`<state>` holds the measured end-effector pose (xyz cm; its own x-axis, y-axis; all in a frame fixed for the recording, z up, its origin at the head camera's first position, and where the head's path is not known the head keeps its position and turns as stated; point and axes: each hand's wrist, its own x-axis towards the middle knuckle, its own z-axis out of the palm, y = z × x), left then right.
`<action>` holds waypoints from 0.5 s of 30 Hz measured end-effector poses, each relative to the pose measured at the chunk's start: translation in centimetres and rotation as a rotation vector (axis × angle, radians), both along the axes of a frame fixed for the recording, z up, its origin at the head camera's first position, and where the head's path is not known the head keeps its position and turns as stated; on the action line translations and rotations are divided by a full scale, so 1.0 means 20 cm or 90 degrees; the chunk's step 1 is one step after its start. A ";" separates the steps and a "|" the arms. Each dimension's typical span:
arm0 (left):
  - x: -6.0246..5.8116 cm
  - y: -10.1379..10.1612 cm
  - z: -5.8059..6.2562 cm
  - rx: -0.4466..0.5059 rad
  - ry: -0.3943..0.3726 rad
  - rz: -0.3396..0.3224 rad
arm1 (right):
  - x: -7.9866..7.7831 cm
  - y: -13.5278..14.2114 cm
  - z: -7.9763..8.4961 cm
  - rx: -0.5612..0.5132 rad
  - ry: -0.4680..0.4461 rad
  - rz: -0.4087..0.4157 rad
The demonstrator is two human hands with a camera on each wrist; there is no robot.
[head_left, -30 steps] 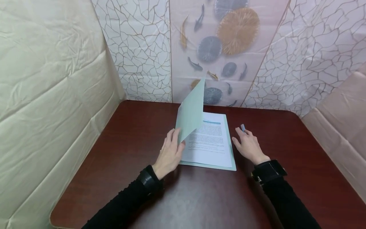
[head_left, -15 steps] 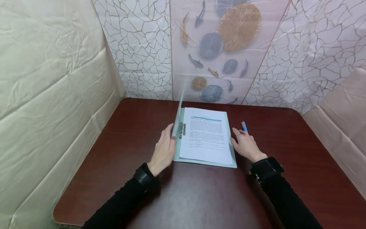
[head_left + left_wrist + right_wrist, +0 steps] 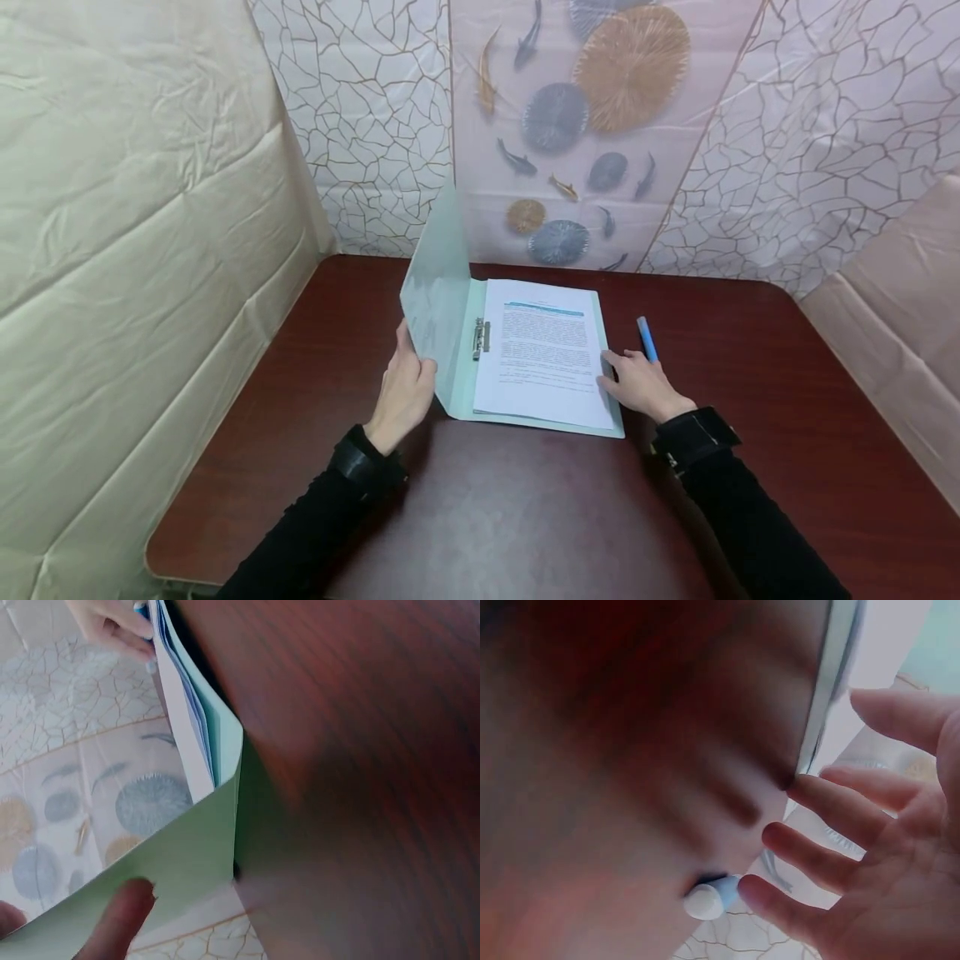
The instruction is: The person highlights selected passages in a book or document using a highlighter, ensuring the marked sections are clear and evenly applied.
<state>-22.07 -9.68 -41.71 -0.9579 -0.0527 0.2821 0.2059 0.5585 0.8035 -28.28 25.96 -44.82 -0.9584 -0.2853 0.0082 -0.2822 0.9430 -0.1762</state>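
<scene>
A pale green folder (image 3: 462, 392) lies on the table with its cover (image 3: 437, 292) raised and leaning left. My left hand (image 3: 403, 387) grips the cover's free edge, the thumb (image 3: 124, 915) on one face and the fingers mostly hidden behind it. Printed sheets (image 3: 543, 367) lie in the folder beside a metal clip (image 3: 481, 338) near the spine. At the folder's right edge, my right hand (image 3: 641, 385) has its fingers spread and relaxed, holding nothing. Just beyond those fingers is a blue marker (image 3: 647, 337); its white end (image 3: 703, 901) shows in the right wrist view.
The dark red-brown table (image 3: 510, 517) has rounded corners. A patterned cloth (image 3: 375, 125) hangs along its far edge, and pale padded fabric (image 3: 150, 250) closes off the left; similar fabric (image 3: 900, 317) stands at the right.
My left hand has swung the cover from over the sheets to the left, baring the page and the clip. My right hand has shifted slightly left, so more of the marker shows.
</scene>
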 end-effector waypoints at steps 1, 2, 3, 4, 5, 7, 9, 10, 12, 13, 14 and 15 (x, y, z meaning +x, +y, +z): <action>0.00 -0.01 0.00 0.003 0.004 0.011 | 0.00 0.00 0.00 0.007 -0.003 0.003; 0.00 -0.02 0.01 0.010 0.012 0.021 | 0.00 0.00 0.01 0.013 -0.007 0.006; 0.00 -0.02 0.02 0.019 0.021 0.032 | 0.00 -0.01 0.01 0.018 -0.010 0.007; 0.00 -0.03 0.02 0.030 0.035 0.043 | 0.00 -0.01 0.01 0.023 -0.012 0.009; 0.00 -0.04 0.03 0.041 0.054 0.056 | 0.00 -0.01 0.02 0.027 -0.014 0.010; 0.00 -0.06 0.04 0.055 0.115 0.076 | -0.01 -0.01 0.03 0.036 -0.018 0.009; -0.02 -0.09 0.05 0.039 0.210 0.100 | -0.01 -0.02 0.03 0.039 -0.022 0.009; -0.03 -0.10 0.05 0.012 0.260 0.118 | -0.01 -0.02 0.03 0.040 -0.023 0.009; -0.04 -0.13 0.06 -0.068 0.352 0.158 | -0.02 -0.02 0.04 0.038 -0.023 0.008; -0.05 -0.15 0.07 -0.116 0.387 0.181 | -0.03 -0.02 0.04 0.037 -0.024 0.010; -0.06 -0.16 0.08 -0.164 0.412 0.204 | -0.03 -0.02 0.05 0.036 -0.024 0.012; -0.07 -0.18 0.09 -0.214 0.424 0.226 | -0.03 -0.02 0.05 0.035 -0.026 0.012</action>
